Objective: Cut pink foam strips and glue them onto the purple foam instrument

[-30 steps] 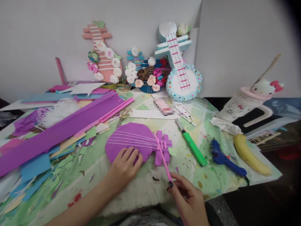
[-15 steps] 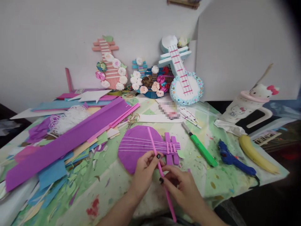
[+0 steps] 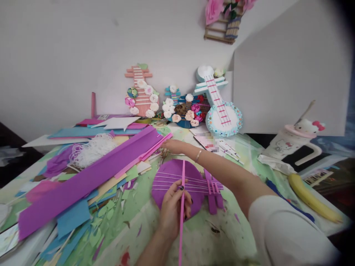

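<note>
My left hand [image 3: 173, 207] pinches a long, narrow pink strip [image 3: 181, 218], which stands nearly upright in view and runs down past the bottom edge. Behind it lies a purple lute-shaped craft piece [image 3: 169, 199] with white strings across its round body and purple crossbars [image 3: 212, 201] at its right end. Stretched across the table, my right hand [image 3: 171, 146] has its fingers bent down onto the handles of gold scissors [image 3: 164, 152]. The scissors are mostly covered, and whether they are lifted I cannot tell. My right forearm hides the spot beyond the crossbars.
Purple sheet [image 3: 91, 177], white string [image 3: 93, 149] and paper scraps [image 3: 97, 221] cover the left. Decorated instrument models [image 3: 144, 96] lean on the wall. At right are a tumbler [image 3: 285, 142], a banana [image 3: 313, 197] and a partly covered blue glue gun [image 3: 291, 205].
My right hand has let go of the pink strip and reached forward and left to the scissors. My left hand keeps the strip, now more upright. The view has tilted up.
</note>
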Demonstrator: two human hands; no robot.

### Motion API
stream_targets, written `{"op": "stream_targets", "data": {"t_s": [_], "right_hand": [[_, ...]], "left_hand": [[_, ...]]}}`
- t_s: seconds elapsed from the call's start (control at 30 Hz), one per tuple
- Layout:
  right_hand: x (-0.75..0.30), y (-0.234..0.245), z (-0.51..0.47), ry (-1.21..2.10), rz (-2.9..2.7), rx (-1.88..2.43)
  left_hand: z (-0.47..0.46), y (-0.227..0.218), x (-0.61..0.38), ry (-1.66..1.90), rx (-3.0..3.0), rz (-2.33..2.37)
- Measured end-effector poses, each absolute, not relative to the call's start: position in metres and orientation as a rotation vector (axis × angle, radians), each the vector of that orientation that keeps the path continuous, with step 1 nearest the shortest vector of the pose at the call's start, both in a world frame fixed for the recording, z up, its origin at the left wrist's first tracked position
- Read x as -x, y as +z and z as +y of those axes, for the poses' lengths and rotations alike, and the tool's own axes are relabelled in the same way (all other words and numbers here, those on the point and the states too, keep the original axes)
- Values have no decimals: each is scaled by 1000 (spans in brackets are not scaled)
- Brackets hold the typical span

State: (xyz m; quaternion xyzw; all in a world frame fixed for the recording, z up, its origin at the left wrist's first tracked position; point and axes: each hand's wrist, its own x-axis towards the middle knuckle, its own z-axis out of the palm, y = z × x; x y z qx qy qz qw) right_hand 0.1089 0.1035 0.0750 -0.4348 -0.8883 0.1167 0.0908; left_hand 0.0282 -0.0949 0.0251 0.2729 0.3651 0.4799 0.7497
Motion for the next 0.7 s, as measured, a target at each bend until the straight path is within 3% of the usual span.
{"op": "stream_targets", "data": {"t_s": [0.3, 0.53, 0.7], "right_hand": [[-114, 60, 145, 170, -3068, 1131], [-207, 104, 107, 58, -2600, 1554], [-277, 104, 11, 231, -2180, 1750]], "left_hand": [[-94, 20, -31, 946, -636, 723], [-97, 18, -34, 855, -741, 727], [-101, 18, -47, 714, -805, 813]]}}
